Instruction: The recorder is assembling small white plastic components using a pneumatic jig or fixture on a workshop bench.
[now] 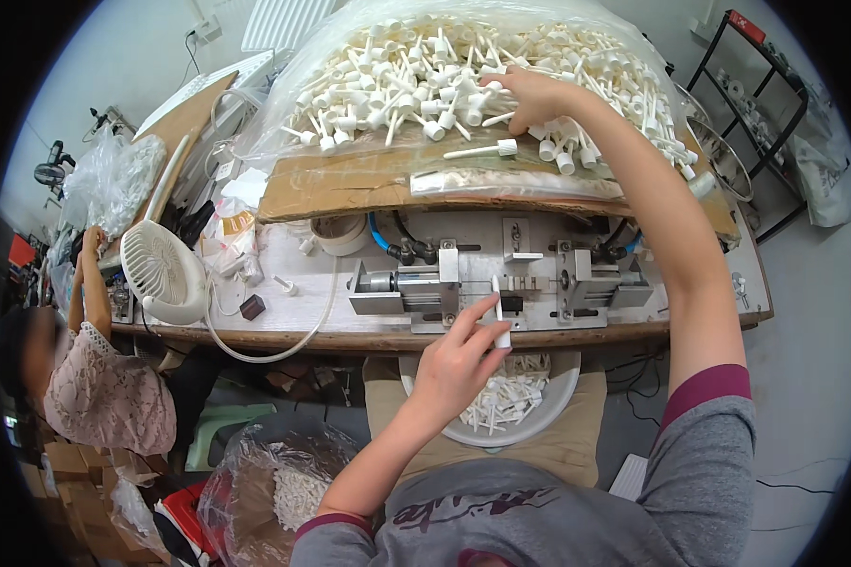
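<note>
My left hand (452, 367) is at the bench's front edge, its fingers closed round a white plastic cap with a stem (503, 333). The cap end points down and the thin stem up, beside a metal clamping fixture (525, 283) with two facing cylinders. My right hand (542, 97) reaches over a big pile of similar white stemmed caps (388, 90), thumb and fingers apart among the pieces. Its fingertips are partly hidden by the pile. One stemmed cap (482, 150) lies loose on the cardboard just in front of that hand.
Cardboard (336, 189) lies under the pile. A basin (565, 402) of white pieces sits on my lap below the bench edge. A white fan (161, 269) stands at left, with another person (104, 378) beyond. A black shelf rack (756, 123) stands at right.
</note>
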Demonstrator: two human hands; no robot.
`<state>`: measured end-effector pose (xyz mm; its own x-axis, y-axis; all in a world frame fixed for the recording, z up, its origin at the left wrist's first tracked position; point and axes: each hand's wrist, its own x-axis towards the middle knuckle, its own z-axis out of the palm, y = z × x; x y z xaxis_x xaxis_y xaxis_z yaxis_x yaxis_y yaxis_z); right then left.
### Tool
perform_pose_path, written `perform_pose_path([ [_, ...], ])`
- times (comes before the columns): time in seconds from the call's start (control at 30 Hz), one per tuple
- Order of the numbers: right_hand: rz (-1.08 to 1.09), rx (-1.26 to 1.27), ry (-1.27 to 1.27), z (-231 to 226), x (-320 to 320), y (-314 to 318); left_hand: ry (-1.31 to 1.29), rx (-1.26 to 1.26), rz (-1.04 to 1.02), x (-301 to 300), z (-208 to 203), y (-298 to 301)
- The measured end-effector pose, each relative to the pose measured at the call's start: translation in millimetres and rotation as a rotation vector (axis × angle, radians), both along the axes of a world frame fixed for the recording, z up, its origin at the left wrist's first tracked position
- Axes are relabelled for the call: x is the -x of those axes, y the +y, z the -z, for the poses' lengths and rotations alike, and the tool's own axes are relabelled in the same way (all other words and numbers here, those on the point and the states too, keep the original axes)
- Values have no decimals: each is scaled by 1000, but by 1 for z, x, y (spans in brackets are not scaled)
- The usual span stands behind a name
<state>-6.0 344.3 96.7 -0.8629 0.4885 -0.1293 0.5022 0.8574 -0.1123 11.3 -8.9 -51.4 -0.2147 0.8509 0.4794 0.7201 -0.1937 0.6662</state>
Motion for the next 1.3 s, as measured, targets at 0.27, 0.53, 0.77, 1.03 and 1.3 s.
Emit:
perform_pose_path([
  [0.27,-206,-128,327,4,-59,-20,432,72,-28,-14,7,20],
  [0.53,-170,-273,590,13,-86,-41,559,82,-56,-13,11,21],
  [0.77,-173,-302,682,11,-101,-39,443,-7,-93,-6,-2,29],
  [1.03,-299,-358,497,19,-100,-63,502,153,-55,1,-7,32],
  [1.3,-267,-438,329,10,-67,-51,488,180,-44,2,-11,36],
])
